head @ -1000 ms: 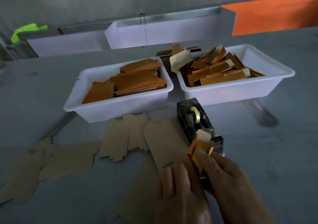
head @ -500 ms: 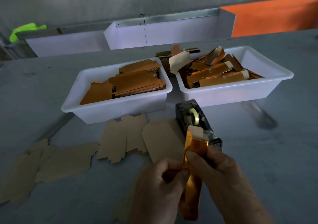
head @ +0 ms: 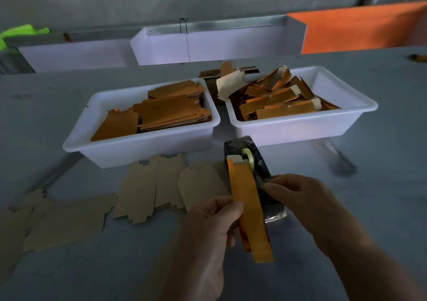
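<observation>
A folded orange box (head: 248,208) is pinched between the thumb and fingers of the left hand (head: 208,226) and is held tilted just above the tape dispenser (head: 236,147). The fingertips of the right hand (head: 300,196) are pressed together at the near end of the tape dispenser, but whether tape is pinched there cannot be told. Flat brown cards (head: 147,189) are laid left of the tape dispenser, and two white tubs (head: 138,152) of orange card are set behind it.

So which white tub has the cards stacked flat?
The left tub: its orange cards lie in flat stacks, while the right tub holds a jumbled heap.
</observation>
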{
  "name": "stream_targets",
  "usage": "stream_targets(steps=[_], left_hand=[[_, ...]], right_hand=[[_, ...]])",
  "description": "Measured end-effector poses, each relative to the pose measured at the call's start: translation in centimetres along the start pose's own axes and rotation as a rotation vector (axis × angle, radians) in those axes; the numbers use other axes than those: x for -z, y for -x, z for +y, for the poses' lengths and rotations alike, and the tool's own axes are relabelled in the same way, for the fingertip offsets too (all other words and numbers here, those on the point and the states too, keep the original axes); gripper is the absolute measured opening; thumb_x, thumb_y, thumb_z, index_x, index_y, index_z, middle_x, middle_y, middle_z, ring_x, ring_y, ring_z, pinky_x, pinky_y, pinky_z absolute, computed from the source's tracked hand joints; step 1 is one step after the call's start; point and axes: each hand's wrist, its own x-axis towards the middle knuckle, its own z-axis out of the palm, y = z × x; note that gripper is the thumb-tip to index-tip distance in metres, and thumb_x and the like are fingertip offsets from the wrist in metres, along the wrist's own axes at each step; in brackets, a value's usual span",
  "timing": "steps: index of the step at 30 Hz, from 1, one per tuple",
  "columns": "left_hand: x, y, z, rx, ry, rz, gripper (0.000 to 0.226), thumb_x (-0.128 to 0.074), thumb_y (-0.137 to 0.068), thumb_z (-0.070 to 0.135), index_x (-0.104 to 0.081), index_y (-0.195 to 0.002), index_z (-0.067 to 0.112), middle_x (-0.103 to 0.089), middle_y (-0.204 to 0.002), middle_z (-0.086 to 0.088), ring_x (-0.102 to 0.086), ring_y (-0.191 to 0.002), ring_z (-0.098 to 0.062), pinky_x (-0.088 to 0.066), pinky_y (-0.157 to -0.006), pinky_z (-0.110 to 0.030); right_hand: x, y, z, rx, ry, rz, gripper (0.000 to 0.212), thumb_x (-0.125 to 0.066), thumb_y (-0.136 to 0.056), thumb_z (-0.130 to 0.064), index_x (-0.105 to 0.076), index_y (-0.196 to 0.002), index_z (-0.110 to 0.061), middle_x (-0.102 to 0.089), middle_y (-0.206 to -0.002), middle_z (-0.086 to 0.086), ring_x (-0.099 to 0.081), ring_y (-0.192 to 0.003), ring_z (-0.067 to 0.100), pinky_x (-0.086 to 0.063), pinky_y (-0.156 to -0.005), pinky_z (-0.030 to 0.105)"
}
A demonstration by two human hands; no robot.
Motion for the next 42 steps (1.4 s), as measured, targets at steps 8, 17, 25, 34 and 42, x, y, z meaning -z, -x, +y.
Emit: stream_targets(steps=[8, 17, 25, 34, 42], left_hand=[[-1.2, 0.2, -0.5, -0.084, 0.008, -0.059, 0.022, -0.062, -0.088, 0.015, -0.078, -0.077, 0.025, -0.063, -0.066, -0.005, -0.048, -0.049, -0.005, -0.038, -0.044, -0.015], [-1.4, 0.2, -1.1, 0.002, 0.048, -0.088, 0.022, -0.060, -0.090, 0.016, -0.078, -0.080, 0.024, -0.068, -0.066, 0.002, -0.055, -0.049, -0.003, -0.042, -0.047, -0.015], [-1.0, 0.2, -1.4, -0.007, 0.093, -0.041, 0.023, -0.061, -0.087, 0.011, -0.078, -0.074, 0.019, -0.065, -0.065, -0.004, -0.047, -0.042, -0.005, -0.034, -0.038, -0.016], [-0.7, 0.3, -1.1, -0.174, 0.090, -0.074, 0.023, -0.062, -0.084, 0.010, -0.075, -0.068, 0.020, -0.059, -0.058, -0.002, -0.047, -0.045, -0.007, -0.035, -0.039, -0.016], [-1.2, 0.5, -0.5, -0.221, -0.026, -0.100, 0.020, -0.061, -0.088, 0.014, -0.074, -0.074, 0.020, -0.059, -0.058, 0.000, -0.049, -0.048, -0.009, -0.038, -0.043, -0.016]], right_hand=[[-0.4, -0.1, -0.2, -0.029, -0.041, -0.028, 0.014, -0.065, -0.084, -0.019, -0.071, -0.073, -0.014, -0.071, -0.072, 0.004, -0.069, -0.074, 0.022, -0.057, -0.075, 0.039], [-0.4, 0.6, 0.5, -0.094, -0.578, -0.122, 0.024, -0.060, -0.068, -0.030, -0.070, -0.074, -0.009, -0.070, -0.082, 0.007, -0.066, -0.081, 0.018, -0.049, -0.080, 0.037], [-0.7, 1.9, 1.3, 0.086, -0.117, 0.163, 0.014, -0.067, -0.082, -0.015, -0.068, -0.068, -0.016, -0.056, -0.123, -0.013, -0.057, -0.087, -0.017, -0.042, -0.062, 0.003], [-1.5, 2.9, 2.1, 0.182, -0.085, 0.232, 0.020, -0.070, -0.077, -0.008, -0.066, -0.060, -0.017, -0.056, -0.123, -0.017, -0.056, -0.108, -0.003, -0.048, -0.087, 0.029], [-2.0, 3.4, 2.5, 0.188, -0.075, 0.221, 0.016, -0.070, -0.078, -0.006, -0.067, -0.065, -0.015, -0.051, -0.130, -0.015, -0.051, -0.115, -0.005, -0.049, -0.092, 0.033]])
